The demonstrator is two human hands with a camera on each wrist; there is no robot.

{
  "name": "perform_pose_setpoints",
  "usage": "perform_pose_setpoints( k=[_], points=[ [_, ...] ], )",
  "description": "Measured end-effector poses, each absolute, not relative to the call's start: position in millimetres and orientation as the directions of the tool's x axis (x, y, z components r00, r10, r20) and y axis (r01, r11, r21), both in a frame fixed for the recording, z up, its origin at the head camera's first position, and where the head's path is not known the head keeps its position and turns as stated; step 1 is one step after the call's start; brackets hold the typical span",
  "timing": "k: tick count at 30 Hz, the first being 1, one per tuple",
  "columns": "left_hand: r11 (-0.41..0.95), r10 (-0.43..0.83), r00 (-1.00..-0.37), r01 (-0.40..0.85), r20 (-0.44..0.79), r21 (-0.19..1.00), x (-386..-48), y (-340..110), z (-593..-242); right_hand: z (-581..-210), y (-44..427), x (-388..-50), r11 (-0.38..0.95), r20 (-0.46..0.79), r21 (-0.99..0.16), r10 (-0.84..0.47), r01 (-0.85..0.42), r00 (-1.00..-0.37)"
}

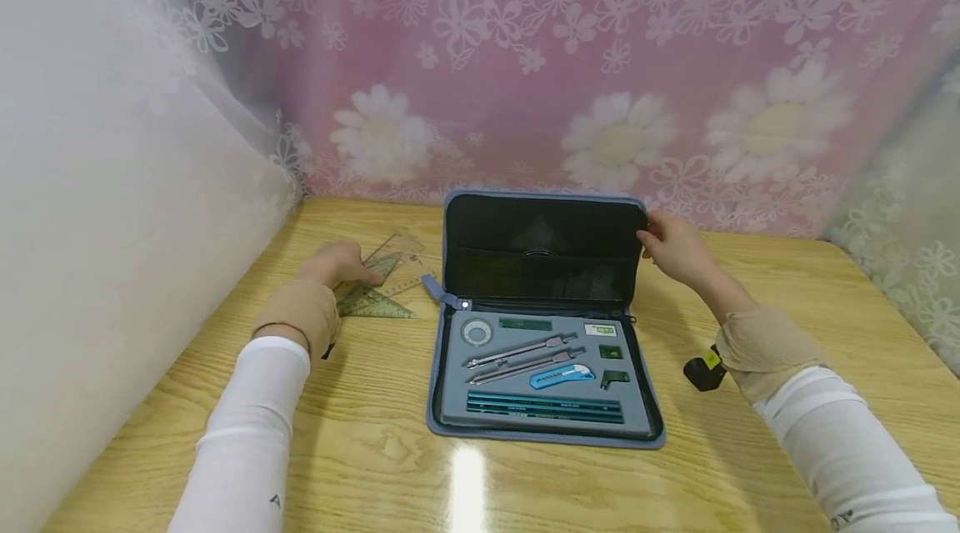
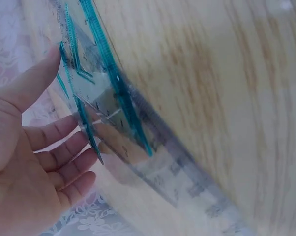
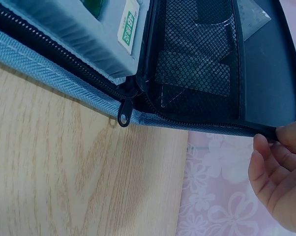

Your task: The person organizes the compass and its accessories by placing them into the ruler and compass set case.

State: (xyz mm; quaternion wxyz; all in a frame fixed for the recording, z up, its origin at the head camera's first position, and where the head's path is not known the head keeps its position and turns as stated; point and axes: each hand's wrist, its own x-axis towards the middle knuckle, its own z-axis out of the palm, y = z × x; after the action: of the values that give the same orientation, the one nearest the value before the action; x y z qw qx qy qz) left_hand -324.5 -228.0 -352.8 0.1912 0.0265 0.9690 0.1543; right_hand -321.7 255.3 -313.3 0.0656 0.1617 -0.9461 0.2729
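Observation:
At the left of the head view, my left hand (image 1: pixel 337 263) pinches a stack of clear plastic set squares with green edges (image 1: pixel 378 304). Thumb and fingertips lie on the edges of these set squares (image 2: pixel 106 73) in the left wrist view. A clear set square (image 1: pixel 411 275) shows just beyond. My right hand (image 1: pixel 677 250) grips the upper right edge of the raised lid of a blue zip case (image 1: pixel 547 221). From the right wrist view, the thumb and fingers pinch the lid's zipped rim (image 3: pixel 256 130). The case stands open, with a mesh pocket (image 3: pixel 197 73) inside its lid.
The case's grey tray (image 1: pixel 510 429) holds compasses (image 1: pixel 525 358), a blue cutter (image 1: pixel 561 376), pencils (image 1: pixel 544 406), a tape roll (image 1: pixel 476 332), an eraser (image 1: pixel 600 330) and small green pieces. A black and yellow tape measure (image 1: pixel 703 371) lies by the right wrist. A flowered curtain (image 1: pixel 517 67) hangs behind.

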Motion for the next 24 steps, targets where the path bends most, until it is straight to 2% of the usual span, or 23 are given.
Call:
perform_pose_setpoints(
  k=[5, 9, 17, 24],
  points=[
    [0.949, 0.072, -0.920, -0.056, -0.385, 0.311, -316.2, -229.8, -348.7, -312.0, 254.6, -320.0, 0.802, 0.208, -0.493, -0.269, -0.338, -0.940],
    [0.947, 0.077, -0.942, -0.033, -0.327, 0.319, -321.1, -233.8, -352.3, -312.0, 254.5, -319.4, 0.805, 0.206, -0.491, -0.265, -0.333, -0.942],
    [0.859, 0.198, -0.968, 0.097, -0.151, 0.502, -328.5, -246.7, -338.7, -312.9, 254.9, -318.6, 0.804, 0.196, -0.494, -0.267, -0.330, -0.944],
    [0.828, 0.063, -0.998, 0.036, -0.029, 0.560, -320.2, -249.6, -299.6, -310.8, 255.2, -321.2, 0.808, 0.187, -0.493, -0.263, -0.323, -0.946]
  ],
)
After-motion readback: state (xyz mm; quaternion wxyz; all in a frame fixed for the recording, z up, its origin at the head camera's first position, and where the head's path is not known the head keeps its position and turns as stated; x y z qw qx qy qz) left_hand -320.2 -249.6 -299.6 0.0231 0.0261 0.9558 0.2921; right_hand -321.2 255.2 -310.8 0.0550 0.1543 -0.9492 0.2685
